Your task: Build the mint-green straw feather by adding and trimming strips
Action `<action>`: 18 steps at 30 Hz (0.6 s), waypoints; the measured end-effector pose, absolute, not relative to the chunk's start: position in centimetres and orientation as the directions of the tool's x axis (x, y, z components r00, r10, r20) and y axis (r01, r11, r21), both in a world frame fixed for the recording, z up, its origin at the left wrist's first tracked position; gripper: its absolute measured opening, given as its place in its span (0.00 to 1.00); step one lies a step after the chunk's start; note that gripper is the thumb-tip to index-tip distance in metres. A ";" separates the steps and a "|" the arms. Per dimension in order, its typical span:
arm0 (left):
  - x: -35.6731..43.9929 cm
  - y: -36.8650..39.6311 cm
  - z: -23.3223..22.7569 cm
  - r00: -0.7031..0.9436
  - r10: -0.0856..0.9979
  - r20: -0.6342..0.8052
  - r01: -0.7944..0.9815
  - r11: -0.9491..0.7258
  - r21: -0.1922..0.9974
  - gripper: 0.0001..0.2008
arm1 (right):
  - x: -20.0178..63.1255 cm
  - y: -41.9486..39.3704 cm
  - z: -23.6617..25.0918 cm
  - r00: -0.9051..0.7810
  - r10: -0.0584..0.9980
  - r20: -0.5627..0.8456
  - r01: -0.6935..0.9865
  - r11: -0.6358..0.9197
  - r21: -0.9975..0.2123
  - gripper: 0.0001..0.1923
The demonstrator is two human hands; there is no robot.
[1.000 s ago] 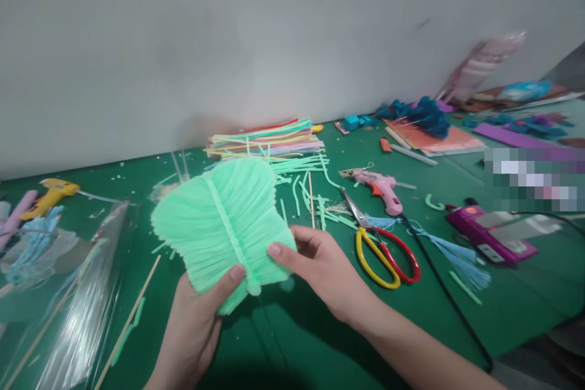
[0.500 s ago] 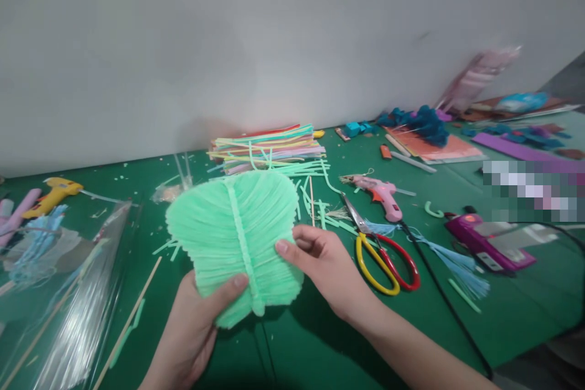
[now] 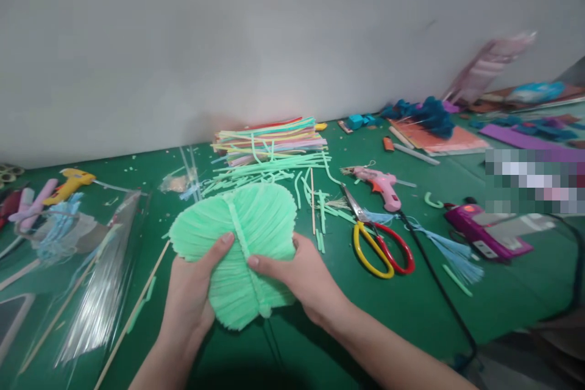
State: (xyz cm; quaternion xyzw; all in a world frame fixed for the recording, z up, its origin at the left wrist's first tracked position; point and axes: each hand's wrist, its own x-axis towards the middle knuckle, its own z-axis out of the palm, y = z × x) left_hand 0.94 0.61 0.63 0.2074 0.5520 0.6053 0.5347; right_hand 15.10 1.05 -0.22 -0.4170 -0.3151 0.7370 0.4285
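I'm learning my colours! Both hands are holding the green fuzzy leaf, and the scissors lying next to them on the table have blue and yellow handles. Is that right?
Almost. The scissors have red and yellow handles, not blue and yellow, as the head view shows. The rest holds: the left hand and right hand both hold the green fuzzy leaf, and the scissors lie beside them on the green table.

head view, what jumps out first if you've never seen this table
A mint-green fuzzy leaf shape fills the middle, gripped from both sides by the left hand and right hand. Right of it on the green table lie yellow-and-red scissors and a pink glue gun, with a stack of coloured pipe cleaners behind.
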 end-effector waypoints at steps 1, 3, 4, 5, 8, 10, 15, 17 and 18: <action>1.1 0.1 0.6 -0.349 0.878 -0.328 -0.416 0.168 0.894 0.28 | 15.5 0.8 -0.1 -0.275 0.899 -0.342 -0.335 -0.423 -0.842 0.27; 0.6 -1.0 0.8 -0.324 0.886 -0.331 -0.421 0.178 0.889 0.27 | 16.8 0.3 0.3 -0.257 0.907 -0.334 -0.236 -0.394 -0.888 0.26; 0.0 -1.5 1.0 -0.291 0.895 -0.338 -0.413 0.201 0.888 0.27 | 17.6 0.3 0.6 -0.253 0.910 -0.328 -0.170 -0.376 -0.911 0.25; -0.8 -1.7 1.5 -0.242 0.903 -0.355 -0.393 0.243 0.887 0.26 | 18.4 0.3 1.0 -0.251 0.913 -0.323 -0.093 -0.354 -0.930 0.25; -3.5 -1.0 3.2 -0.010 0.933 -0.360 -0.072 0.359 0.931 0.27 | 19.9 0.8 1.8 -0.362 0.877 -0.316 0.148 -0.281 -0.948 0.26; -4.4 0.6 4.2 0.220 0.876 -0.430 0.226 0.382 0.896 0.22 | 19.9 1.3 1.9 -0.430 0.853 -0.295 0.248 -0.203 -0.947 0.27; -3.4 4.5 4.5 0.312 0.822 -0.476 0.327 0.378 0.866 0.12 | 18.8 2.4 1.3 -0.445 0.859 -0.251 0.329 -0.104 -0.938 0.30; -2.9 5.1 4.0 0.312 0.823 -0.475 0.318 0.381 0.868 0.12 | 18.8 2.6 1.0 -0.440 0.865 -0.241 0.368 -0.070 -0.927 0.30; -2.8 5.2 3.7 0.309 0.824 -0.475 0.313 0.384 0.869 0.12 | 19.0 2.7 1.0 -0.435 0.866 -0.247 0.393 -0.065 -0.917 0.29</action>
